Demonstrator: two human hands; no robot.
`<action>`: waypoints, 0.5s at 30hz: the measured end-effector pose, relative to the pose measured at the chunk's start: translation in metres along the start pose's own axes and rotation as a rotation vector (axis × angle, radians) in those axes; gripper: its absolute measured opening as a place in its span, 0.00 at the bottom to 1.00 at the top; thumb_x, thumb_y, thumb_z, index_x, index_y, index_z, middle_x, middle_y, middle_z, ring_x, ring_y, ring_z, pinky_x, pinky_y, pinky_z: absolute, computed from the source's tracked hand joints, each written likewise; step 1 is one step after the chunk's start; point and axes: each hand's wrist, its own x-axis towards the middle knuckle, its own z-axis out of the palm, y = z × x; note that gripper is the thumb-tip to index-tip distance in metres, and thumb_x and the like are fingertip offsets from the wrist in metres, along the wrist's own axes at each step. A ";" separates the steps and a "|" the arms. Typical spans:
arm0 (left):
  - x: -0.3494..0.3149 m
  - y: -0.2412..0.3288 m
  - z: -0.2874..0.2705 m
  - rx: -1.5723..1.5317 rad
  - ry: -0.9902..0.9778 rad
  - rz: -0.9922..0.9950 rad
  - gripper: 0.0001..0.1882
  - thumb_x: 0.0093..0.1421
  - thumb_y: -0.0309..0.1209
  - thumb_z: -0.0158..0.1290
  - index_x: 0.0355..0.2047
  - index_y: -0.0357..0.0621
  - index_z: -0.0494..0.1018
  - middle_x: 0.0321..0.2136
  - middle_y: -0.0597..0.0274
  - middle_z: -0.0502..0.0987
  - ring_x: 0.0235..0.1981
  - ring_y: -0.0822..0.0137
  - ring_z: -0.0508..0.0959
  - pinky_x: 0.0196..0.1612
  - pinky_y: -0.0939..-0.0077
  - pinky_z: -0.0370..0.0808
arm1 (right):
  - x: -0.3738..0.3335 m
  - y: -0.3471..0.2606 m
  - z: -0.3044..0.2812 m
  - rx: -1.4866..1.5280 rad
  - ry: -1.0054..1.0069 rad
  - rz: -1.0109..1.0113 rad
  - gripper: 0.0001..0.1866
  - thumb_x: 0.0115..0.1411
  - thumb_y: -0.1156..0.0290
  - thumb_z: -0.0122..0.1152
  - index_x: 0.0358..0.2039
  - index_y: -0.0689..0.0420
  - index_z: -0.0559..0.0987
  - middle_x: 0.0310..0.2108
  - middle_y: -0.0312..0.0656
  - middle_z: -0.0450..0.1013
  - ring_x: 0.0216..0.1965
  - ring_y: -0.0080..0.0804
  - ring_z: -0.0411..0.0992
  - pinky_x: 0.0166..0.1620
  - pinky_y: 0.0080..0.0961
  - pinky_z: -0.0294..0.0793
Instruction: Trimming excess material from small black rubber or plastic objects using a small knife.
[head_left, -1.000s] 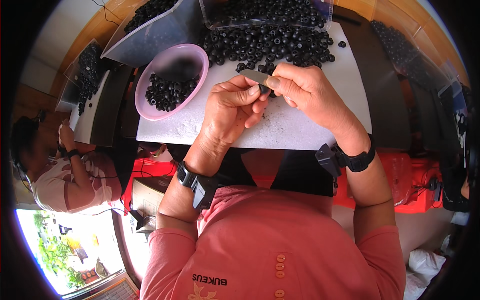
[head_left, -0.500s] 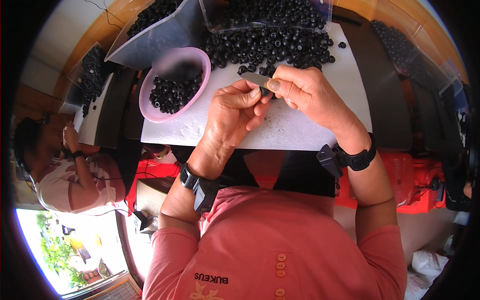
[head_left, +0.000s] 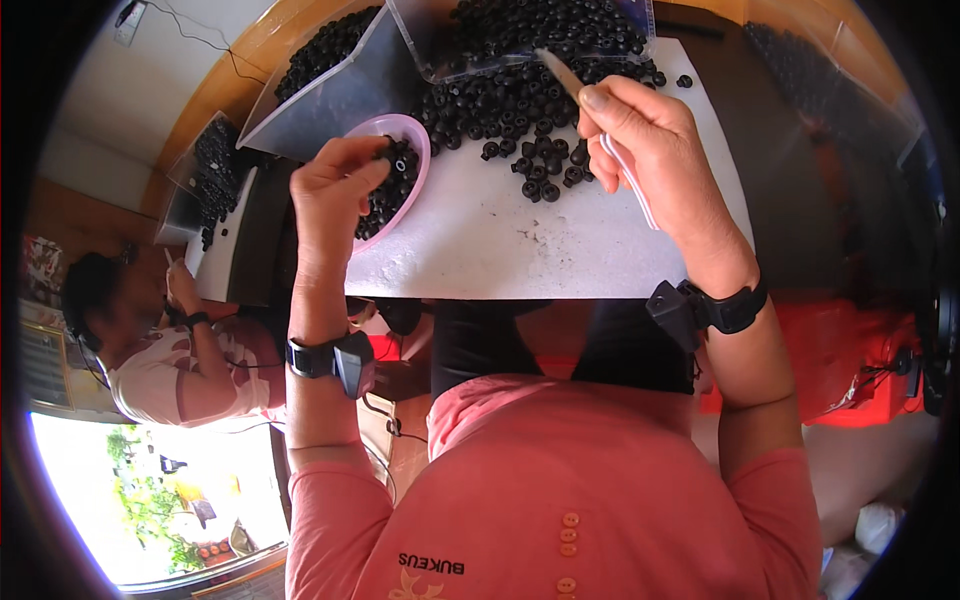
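Observation:
My right hand [head_left: 645, 130] is closed around a small knife [head_left: 562, 74]. Its blade points up and left over the heap, and its pale striped handle sticks out below my palm. Above the near-left rim of a pink oval bowl [head_left: 424, 175], my left hand [head_left: 335, 190] has its thumb and forefinger bent and apart, and I make out nothing held between them. Small round black hollow pieces [head_left: 385, 205] lie in the bowl, partly hidden by that hand. More loose black pieces [head_left: 545, 165] lie on the white board [head_left: 480, 255], left of my right hand.
Clear plastic bins [head_left: 435, 75] full of black pieces stand at the far side, beside a large heap [head_left: 500, 105]. At the left, another person [head_left: 190, 370] works by a smaller board. Dark tabletop [head_left: 790, 180] borders the white board on the right.
My hands have parted: the left moved left to the bowl, and the right moved up and right with the knife. The black piece held between them is out of my left fingertips.

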 end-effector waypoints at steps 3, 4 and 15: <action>-0.003 -0.002 0.013 0.679 0.067 0.529 0.13 0.45 0.17 0.61 0.34 0.41 0.80 0.31 0.57 0.76 0.33 0.61 0.76 0.38 0.72 0.74 | 0.000 0.002 0.001 -0.017 0.008 0.024 0.17 0.69 0.61 0.53 0.28 0.59 0.75 0.20 0.32 0.67 0.16 0.16 0.62 0.19 0.16 0.59; -0.005 0.003 0.023 0.599 0.050 0.509 0.12 0.45 0.17 0.61 0.33 0.40 0.79 0.30 0.57 0.76 0.32 0.60 0.77 0.38 0.71 0.74 | -0.001 0.003 0.001 -0.023 0.012 0.018 0.16 0.69 0.61 0.53 0.28 0.59 0.75 0.20 0.32 0.67 0.16 0.16 0.62 0.19 0.16 0.59; 0.010 -0.002 0.111 0.832 -0.137 0.408 0.07 0.55 0.26 0.57 0.34 0.39 0.78 0.32 0.52 0.76 0.32 0.49 0.78 0.35 0.59 0.74 | -0.001 0.006 -0.001 -0.032 0.034 -0.014 0.18 0.67 0.62 0.54 0.23 0.60 0.75 0.11 0.30 0.60 0.11 0.16 0.58 0.16 0.17 0.54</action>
